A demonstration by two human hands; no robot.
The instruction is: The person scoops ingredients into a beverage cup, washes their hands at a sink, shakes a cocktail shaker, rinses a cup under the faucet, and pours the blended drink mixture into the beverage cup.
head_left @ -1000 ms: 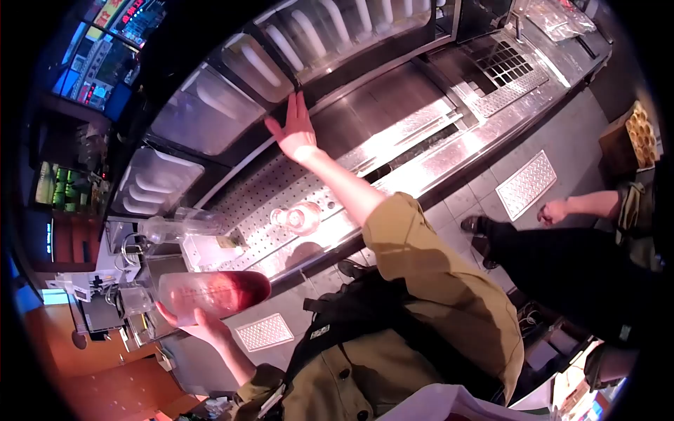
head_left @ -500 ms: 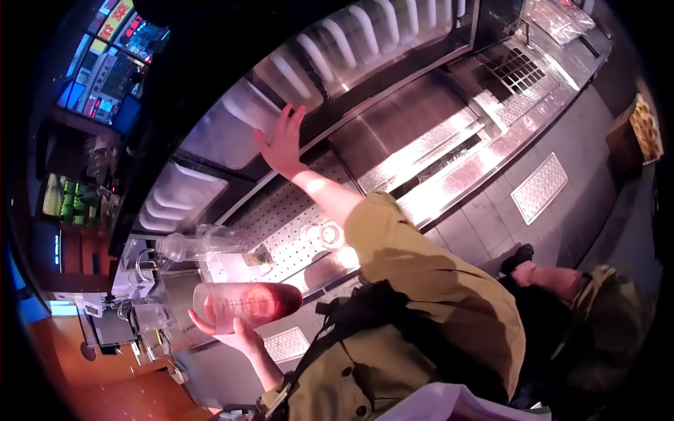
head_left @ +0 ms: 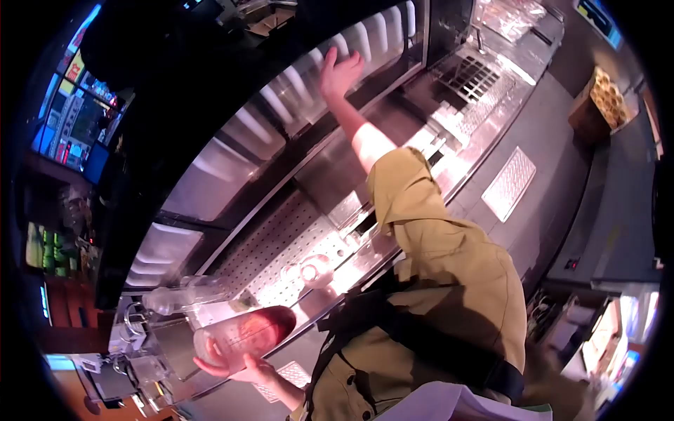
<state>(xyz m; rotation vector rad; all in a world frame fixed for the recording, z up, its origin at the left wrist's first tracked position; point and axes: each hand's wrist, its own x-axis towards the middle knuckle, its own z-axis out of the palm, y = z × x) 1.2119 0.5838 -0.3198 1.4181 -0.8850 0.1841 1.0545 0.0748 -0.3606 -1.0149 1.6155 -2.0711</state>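
My left hand [head_left: 247,370] is closed around a tall, translucent measuring cup [head_left: 251,335] with red contents, tilted on its side in the view. The cup has markings on its wall. My right hand [head_left: 341,73] is raised with its fingers apart and holds nothing. It is over a row of clear bins with white curved edges [head_left: 298,83] behind the steel counter; whether it touches one I cannot tell. Near the cup, a clear round container [head_left: 314,271] stands on the perforated steel drain surface [head_left: 270,235].
Clear plastic vessels [head_left: 186,295] stand at the counter's left end. A square black grate [head_left: 472,78] is set into the far end, beside plastic-wrapped items [head_left: 511,17]. On the floor are a metal plate [head_left: 510,184] and a cardboard box [head_left: 597,105].
My right hand has moved farther along the row of bins, up and right in the view. My left hand keeps hold of the cup, now slightly lower in view. The camera view has turned.
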